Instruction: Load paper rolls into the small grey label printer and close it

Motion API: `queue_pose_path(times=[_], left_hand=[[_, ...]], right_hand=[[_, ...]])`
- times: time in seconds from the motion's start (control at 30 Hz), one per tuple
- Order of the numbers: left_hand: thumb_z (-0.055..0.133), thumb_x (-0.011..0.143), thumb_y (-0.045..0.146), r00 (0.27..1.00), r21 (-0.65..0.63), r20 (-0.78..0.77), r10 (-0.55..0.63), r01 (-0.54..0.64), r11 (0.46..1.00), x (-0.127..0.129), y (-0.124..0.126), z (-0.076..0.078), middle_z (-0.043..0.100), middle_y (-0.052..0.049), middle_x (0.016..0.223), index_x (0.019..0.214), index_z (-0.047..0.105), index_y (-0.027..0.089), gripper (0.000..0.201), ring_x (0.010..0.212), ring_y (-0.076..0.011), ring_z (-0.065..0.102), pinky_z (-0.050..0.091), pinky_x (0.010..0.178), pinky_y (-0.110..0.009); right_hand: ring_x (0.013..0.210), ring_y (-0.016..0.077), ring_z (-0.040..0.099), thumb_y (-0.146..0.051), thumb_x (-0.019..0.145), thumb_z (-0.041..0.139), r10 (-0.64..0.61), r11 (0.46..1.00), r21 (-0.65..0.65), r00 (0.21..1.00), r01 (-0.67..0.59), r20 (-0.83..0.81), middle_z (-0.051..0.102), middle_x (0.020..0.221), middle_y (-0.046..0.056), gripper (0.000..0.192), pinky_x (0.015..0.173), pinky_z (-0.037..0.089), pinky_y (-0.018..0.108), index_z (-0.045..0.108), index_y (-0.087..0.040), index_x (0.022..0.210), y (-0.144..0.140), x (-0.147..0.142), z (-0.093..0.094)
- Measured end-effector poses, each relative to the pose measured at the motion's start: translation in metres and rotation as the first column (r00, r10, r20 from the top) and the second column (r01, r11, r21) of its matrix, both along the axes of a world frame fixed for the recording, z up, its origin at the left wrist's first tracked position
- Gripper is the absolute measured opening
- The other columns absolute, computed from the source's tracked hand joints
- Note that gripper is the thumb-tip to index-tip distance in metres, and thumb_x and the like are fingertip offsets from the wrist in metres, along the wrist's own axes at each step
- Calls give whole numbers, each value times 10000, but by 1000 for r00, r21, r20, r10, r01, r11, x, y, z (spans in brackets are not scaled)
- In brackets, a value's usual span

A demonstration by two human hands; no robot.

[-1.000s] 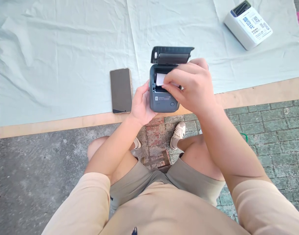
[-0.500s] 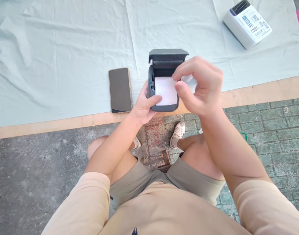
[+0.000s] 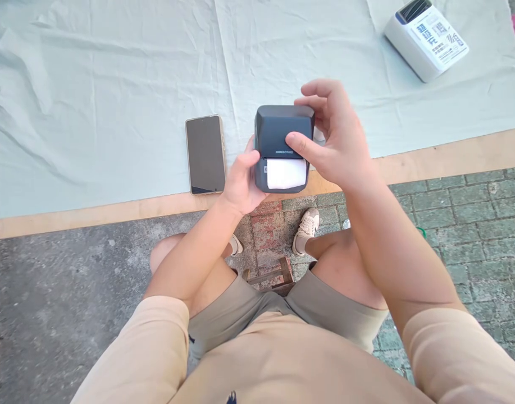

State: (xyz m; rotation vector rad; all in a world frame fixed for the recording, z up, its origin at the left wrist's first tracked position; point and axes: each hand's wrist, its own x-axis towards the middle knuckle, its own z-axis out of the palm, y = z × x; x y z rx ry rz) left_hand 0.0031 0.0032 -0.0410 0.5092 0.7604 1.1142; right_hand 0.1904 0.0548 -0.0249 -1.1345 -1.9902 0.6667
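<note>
Printer (image 3: 278,147) in left hand (image 3: 242,180), paper (image 3: 286,173) partly hidden under lid (image 3: 274,128)

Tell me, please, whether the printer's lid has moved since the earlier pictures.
Yes, the lid has swung down, toward the picture's bottom, from beyond the far edge of the phone to mostly alongside it.

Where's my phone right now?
In the head view, the phone lies left of centre on the pale cloth, near its front edge, just left of the left hand.
</note>
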Motion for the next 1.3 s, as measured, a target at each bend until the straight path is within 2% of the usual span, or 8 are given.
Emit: queue_pose_path(times=[0.13,0.3,0.43,0.67,0.77,0.9,1.13,1.3], left_hand=[[511,1031,619,999,-76,43,29,-26,997,1,4,2,814,-68,1315,1414,659,284,530,1450,-390,698,654,1080,-529],[548,1027,562,998,-96,-1,65,-65,993,3,7,0,835,-40,1250,1269,720,259,425,1478,-349,683,654,1109,-461],[509,1059,483,991,-114,-13,133,-133,985,7,10,2,848,-21,1152,1112,750,231,352,1481,-308,682,646,1120,-413],[508,1049,508,992,-161,-19,122,-123,979,5,12,2,851,-35,1095,1215,733,235,391,1418,-324,724,655,1092,-439],[473,1049,567,997,-141,21,80,-76,987,2,10,1,837,-49,1192,1216,720,255,431,1479,-340,683,662,1079,-462],[569,975,647,998,-65,57,1,3,998,0,7,1,791,-61,1355,1181,703,286,437,1551,-372,615,648,1109,-482],[727,892,543,1000,48,-14,-1,2,999,3,1,1,775,-60,1380,1255,695,275,452,1509,-364,637,657,1062,-437],[874,791,562,994,66,-102,-45,52,996,1,-5,-3,759,-34,1389,1346,666,350,629,1452,-372,678,669,1036,-444]], right_hand=[[1195,277,713,-304,993,683,22,1000,-12,998,-22,55,713,1379,86,424,1056,614,468,512,-344,1378,3,1,1],[1175,271,696,-273,1007,632,32,999,8,993,-33,118,695,1351,77,372,1039,623,471,514,-337,1353,3,-4,2],[1357,309,624,-303,1036,613,-40,992,122,987,21,153,658,1395,100,335,1108,583,512,533,-331,1359,-6,-7,19],[1350,356,618,-361,920,788,47,985,152,973,-83,225,640,1416,125,500,1013,624,502,553,-343,1360,-11,2,37],[1015,311,684,-459,976,744,-125,932,353,988,87,85,690,1093,99,240,817,609,458,571,-315,1060,-9,-3,30],[669,235,598,-441,1071,541,-399,840,375,915,393,-64,590,739,23,315,673,526,411,434,-309,806,-8,-13,20],[768,280,720,-308,979,670,-124,974,218,947,60,298,840,959,47,130,763,556,453,793,-307,1020,-6,0,29],[776,315,714,-352,888,802,-57,996,88,888,19,457,823,995,67,371,622,514,424,786,-349,1258,-2,11,25]])
